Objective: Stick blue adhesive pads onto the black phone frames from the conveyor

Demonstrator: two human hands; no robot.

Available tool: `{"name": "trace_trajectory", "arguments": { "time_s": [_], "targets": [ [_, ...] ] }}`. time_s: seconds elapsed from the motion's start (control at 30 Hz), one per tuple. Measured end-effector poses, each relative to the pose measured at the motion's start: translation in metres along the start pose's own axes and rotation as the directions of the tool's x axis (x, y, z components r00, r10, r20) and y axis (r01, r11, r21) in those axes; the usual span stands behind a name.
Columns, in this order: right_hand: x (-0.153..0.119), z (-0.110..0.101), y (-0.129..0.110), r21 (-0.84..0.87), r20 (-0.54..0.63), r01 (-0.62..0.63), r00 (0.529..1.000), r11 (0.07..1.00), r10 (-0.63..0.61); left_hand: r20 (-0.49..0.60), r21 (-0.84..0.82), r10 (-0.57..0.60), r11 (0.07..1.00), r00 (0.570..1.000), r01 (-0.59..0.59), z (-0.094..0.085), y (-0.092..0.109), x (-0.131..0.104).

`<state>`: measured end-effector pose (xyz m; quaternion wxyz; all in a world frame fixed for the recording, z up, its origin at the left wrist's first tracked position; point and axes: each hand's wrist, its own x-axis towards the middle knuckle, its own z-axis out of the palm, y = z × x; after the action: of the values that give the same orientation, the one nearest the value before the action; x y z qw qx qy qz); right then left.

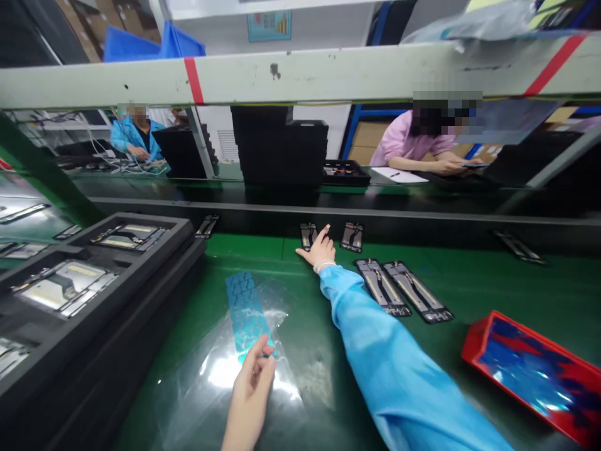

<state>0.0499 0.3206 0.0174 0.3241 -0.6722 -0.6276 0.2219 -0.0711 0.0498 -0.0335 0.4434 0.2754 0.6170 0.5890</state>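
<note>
Reaching with spread, empty right hand (323,252) to panel (307,234) just beyond thumb, lengthwise toward bench's (253,247) far edge; curling left hand (252,388) by sheet (244,307), can't tell whether gripping.

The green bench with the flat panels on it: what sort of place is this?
Probably an electronics workshop: thin panels like phone screens lie on the bench, others sit in a dark foam tray, and a person in pink handles something beyond.
</note>
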Motion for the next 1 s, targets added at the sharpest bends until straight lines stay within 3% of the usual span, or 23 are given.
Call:
{"name": "trace_trajectory", "arguments": {
  "time_s": [0.1, 0.2, 0.27, 0.33, 0.37, 0.43, 0.5, 0.57, 0.67, 0.8, 1.0],
  "targets": [
    [0.018, 0.003, -0.007, -0.044, 0.014, -0.034, 0.999, 0.998, 0.035, 0.035, -0.03, -0.012, 0.999, 0.999, 0.013, 0.005, 0.002, 0.007],
    [-0.001, -0.015, -0.004, -0.051, 0.076, 0.011, 0.997, 0.999, -0.007, 0.084, -0.106, -0.084, 0.99, 0.993, 0.093, 0.011, 0.012, 0.014],
    [-0.041, -0.033, 0.006, -0.033, 0.14, 0.08, 0.987, 0.996, -0.075, 0.072, -0.197, -0.104, 0.973, 0.992, 0.117, 0.017, 0.018, 0.016],
    [-0.102, -0.05, 0.024, 0.006, 0.203, 0.188, 0.961, 0.982, -0.186, 0.079, -0.284, -0.095, 0.952, 0.992, 0.114, 0.023, 0.021, 0.013],
    [-0.138, -0.058, 0.035, 0.049, 0.225, 0.305, 0.924, 0.951, -0.308, 0.103, -0.306, -0.085, 0.945, 0.991, 0.113, 0.026, 0.02, 0.011],
    [-0.206, -0.071, 0.061, 0.087, 0.255, 0.415, 0.87, 0.906, -0.423, 0.16, -0.291, -0.06, 0.951, 0.985, 0.105, 0.031, 0.017, 0.003],
    [-0.259, -0.081, 0.085, 0.115, 0.284, 0.421, 0.854, 0.9, -0.436, 0.19, -0.211, -0.028, 0.975, 0.981, 0.069, 0.034, 0.011, -0.007],
    [-0.284, -0.088, 0.101, 0.158, 0.254, 0.349, 0.89, 0.924, -0.379, 0.203, -0.108, -0.002, 0.994, 0.979, 0.025, 0.035, 0.006, -0.017],
    [-0.281, -0.094, 0.106, 0.321, 0.176, 0.164, 0.957, 0.933, -0.229, 0.295, 0.001, -0.033, 0.999, 0.955, 0.034, 0.035, -0.001, -0.029],
    [-0.257, -0.084, 0.089, 0.523, 0.215, -0.037, 0.972, 0.852, -0.089, 0.368, 0.037, -0.067, 0.998, 0.928, 0.058, 0.038, -0.008, -0.04],
    [-0.26, -0.058, 0.073, 0.534, 0.178, -0.082, 0.984, 0.841, -0.018, 0.398, 0.021, -0.141, 0.989, 0.907, 0.144, 0.04, -0.011, -0.048]
  ]
}}
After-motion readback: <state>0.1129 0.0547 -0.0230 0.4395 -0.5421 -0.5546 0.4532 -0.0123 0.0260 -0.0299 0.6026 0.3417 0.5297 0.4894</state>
